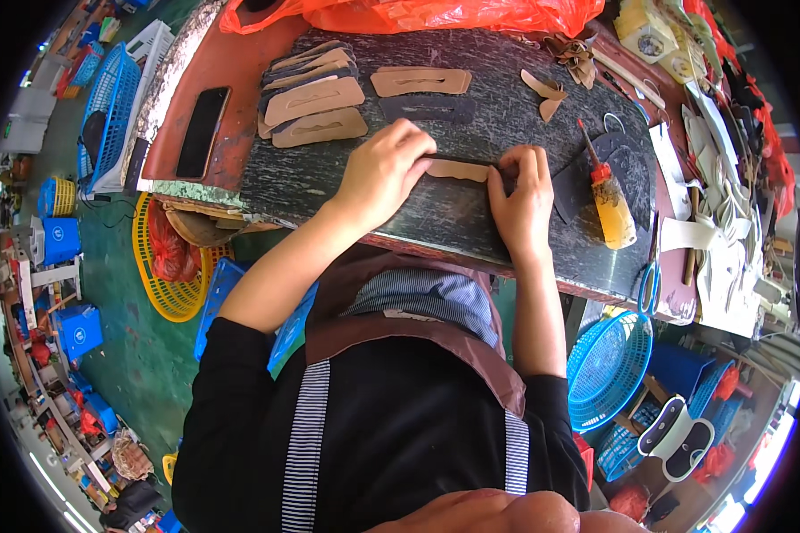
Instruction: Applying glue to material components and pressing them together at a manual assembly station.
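A narrow tan leather piece (458, 170) with a wavy lower edge lies on or just above the dark speckled work board (329, 197). My left hand (384, 169) pinches its left end, and at the right end the fingers and thumb of my right hand (523, 197) are closed on it. Beyond them are a flat tan piece with a slit (420, 82) and a dark piece (427, 109) of similar shape. Overlapping tan and dark slit pieces (316, 99) form a pile at the far left of the board.
Right of my right hand lies a yellow glue bottle (615, 213) with a red nozzle, partly over dark sheet material (627, 160). Blue-handled scissors (650, 286) rest at the board's right edge. A phone (203, 133) lies left. Leather scraps (573, 60) and red plastic (436, 14) are at the back.
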Demonstrator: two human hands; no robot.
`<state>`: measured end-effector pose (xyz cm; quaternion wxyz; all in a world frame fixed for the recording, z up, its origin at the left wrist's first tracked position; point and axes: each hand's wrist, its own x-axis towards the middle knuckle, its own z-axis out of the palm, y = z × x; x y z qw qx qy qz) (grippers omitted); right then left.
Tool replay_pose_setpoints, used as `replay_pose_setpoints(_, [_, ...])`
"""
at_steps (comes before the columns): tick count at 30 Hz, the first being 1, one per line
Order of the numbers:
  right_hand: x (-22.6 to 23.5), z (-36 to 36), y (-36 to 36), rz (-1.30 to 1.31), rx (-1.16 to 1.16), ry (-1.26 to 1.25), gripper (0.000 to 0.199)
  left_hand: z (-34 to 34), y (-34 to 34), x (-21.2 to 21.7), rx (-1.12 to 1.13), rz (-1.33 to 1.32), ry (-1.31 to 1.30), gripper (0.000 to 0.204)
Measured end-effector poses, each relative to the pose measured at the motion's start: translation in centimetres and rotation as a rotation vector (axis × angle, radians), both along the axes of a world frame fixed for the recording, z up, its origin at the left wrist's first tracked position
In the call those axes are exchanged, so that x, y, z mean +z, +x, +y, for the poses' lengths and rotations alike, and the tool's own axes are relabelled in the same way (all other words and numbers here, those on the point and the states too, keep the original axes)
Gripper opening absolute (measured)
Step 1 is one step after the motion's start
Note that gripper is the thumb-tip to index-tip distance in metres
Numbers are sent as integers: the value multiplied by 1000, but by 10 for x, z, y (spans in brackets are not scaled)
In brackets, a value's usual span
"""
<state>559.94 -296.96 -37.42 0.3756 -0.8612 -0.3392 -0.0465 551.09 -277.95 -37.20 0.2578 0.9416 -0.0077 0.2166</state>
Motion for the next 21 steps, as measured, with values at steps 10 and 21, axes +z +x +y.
replay_pose_setpoints(10, [5, 1, -35, -197, 342, -91, 43, -16, -13, 14, -139, 137, 725, 23])
replay_pose_setpoints(21, [2, -22, -28, -135, 255, -11, 39, 14, -7, -3, -104, -77, 394, 17])
